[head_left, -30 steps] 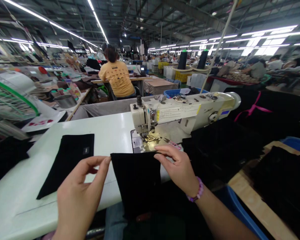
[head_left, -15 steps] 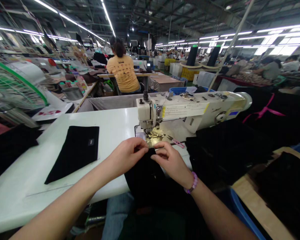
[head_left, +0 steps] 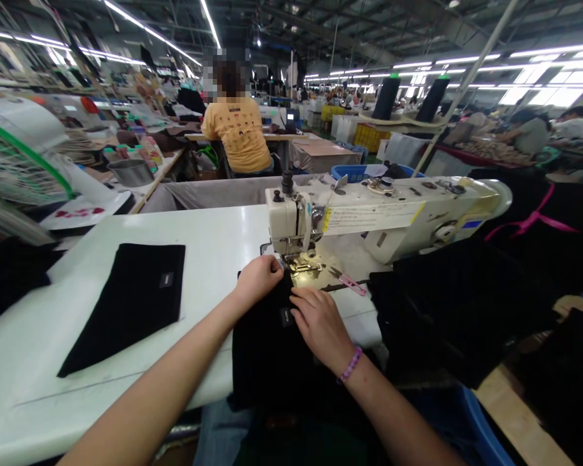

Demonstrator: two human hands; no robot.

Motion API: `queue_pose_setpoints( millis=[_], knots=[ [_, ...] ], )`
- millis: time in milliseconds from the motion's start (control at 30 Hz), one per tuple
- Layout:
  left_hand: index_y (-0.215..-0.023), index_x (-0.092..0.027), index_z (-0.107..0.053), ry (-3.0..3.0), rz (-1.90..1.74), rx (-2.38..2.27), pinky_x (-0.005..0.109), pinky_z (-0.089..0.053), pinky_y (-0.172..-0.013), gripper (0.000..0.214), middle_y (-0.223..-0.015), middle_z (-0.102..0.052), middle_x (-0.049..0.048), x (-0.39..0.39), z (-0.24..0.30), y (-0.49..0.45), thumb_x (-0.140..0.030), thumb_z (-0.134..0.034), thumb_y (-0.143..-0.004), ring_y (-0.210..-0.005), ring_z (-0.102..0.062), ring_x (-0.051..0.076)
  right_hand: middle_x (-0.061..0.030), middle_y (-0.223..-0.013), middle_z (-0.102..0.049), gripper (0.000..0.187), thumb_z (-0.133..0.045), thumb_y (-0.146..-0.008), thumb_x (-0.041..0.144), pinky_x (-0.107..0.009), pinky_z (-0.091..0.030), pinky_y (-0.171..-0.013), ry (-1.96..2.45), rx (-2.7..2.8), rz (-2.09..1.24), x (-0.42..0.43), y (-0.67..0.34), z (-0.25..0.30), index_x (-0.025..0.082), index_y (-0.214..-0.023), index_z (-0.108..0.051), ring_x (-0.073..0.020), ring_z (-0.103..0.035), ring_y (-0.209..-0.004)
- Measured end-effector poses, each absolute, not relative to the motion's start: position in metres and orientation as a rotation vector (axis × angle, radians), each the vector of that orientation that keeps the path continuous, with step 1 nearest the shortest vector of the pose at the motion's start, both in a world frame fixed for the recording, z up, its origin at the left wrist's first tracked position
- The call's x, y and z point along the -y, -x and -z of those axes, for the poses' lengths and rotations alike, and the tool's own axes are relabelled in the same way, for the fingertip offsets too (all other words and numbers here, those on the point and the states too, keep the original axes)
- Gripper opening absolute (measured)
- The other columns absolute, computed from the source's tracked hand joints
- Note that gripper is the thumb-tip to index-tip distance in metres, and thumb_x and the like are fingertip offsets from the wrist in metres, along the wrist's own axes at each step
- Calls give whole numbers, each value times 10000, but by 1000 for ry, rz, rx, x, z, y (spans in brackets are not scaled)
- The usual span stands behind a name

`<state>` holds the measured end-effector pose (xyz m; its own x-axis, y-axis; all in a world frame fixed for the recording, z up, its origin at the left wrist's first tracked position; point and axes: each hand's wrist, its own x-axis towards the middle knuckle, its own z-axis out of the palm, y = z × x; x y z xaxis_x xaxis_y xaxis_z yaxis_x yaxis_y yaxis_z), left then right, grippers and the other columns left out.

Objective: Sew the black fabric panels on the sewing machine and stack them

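A black fabric piece (head_left: pixel 262 349) hangs over the front edge of the white sewing table (head_left: pixel 214 246), its top edge just in front of the presser foot of the cream sewing machine (head_left: pixel 379 213). My left hand (head_left: pixel 257 278) is closed on the fabric's top left corner by the needle. My right hand (head_left: pixel 318 323) lies on the fabric with its fingers pressing down beside a small label (head_left: pixel 285 317). A purple bead bracelet (head_left: pixel 350 366) is on my right wrist.
A second black piece with a label (head_left: pixel 131 301) lies flat on the table's left. Dark fabric piles (head_left: pixel 447 298) sit right of the machine, pink snips (head_left: pixel 352 283) by the needle plate. A fan (head_left: pixel 14 162) stands far left. A person in a yellow shirt (head_left: pixel 236 133) sits ahead.
Both hands have come together from holding the fabric spread wide and have pushed its top edge forward to the presser foot. The small label now shows by my right fingers.
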<state>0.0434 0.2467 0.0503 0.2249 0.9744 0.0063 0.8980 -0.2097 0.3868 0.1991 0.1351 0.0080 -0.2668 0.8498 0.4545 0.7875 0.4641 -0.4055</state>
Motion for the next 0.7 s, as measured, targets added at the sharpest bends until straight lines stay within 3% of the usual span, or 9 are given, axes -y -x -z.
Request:
queue_pose_setpoints(
  millis=[700],
  knots=[
    [-718, -215, -634, -2069, -346, -1843, 269, -356, -590, 166, -757, -719, 36, -259, -49, -46, -310, -542, -816, -690, -633, 190, -59, -1221, -704, 222, -629, -925, 110, -482, -428, -1070, 1344, 2067, -134, -149, -201, -8, 187, -1121, -699, -252, -603, -1118]
  ],
)
